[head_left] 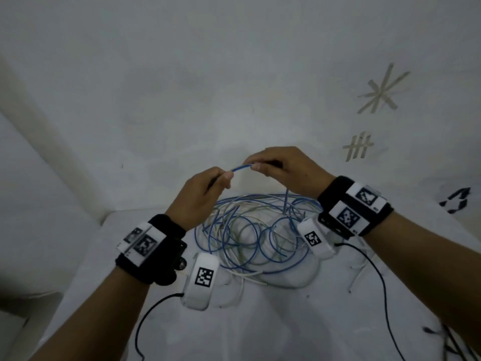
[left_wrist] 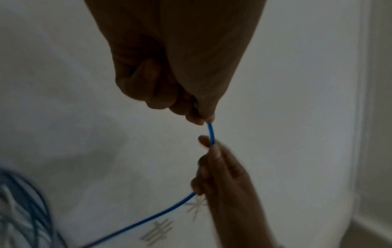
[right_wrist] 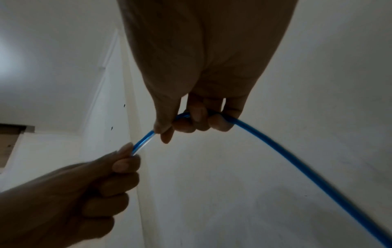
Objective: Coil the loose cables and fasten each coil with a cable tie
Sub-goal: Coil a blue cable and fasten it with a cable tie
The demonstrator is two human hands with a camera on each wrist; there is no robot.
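Hands are raised above the cable pile (head_left: 252, 235), which serves as the landmark on the white-covered bench (head_left: 260, 321). A blue cable (head_left: 242, 167) is held just above the far side of the pile: a short span of it is stretched between the left hand (head_left: 200, 196) and the right hand (head_left: 283, 173), the two hands being near each other but not touching. The left hand is closed on the cable, which is pinched between thumb and forefinger, with the other fingers (right_wrist: 114, 184) curled into the palm; the cable's end on that side is hidden inside the fist. The right hand is likewise clamped on the cable, thumb against curled fingers (right_wrist: 197, 117), and from its underside the cable is seen to run down towards the pile. In the right wrist view a pale strand (right_wrist: 144, 146) is seen beside the blue one in the span between the hands. The pile itself is made up of loose blue and whitish loops, lying tangled and flat on the bench between the two wrists. Beyond the pile and to its right, pale strips (head_left: 359, 148) are laid out in a hatch pattern, and further beyond these another set (head_left: 382, 91) is crossed like a star. A black wrist band (head_left: 354, 204) with printed markers is worn on each forearm.
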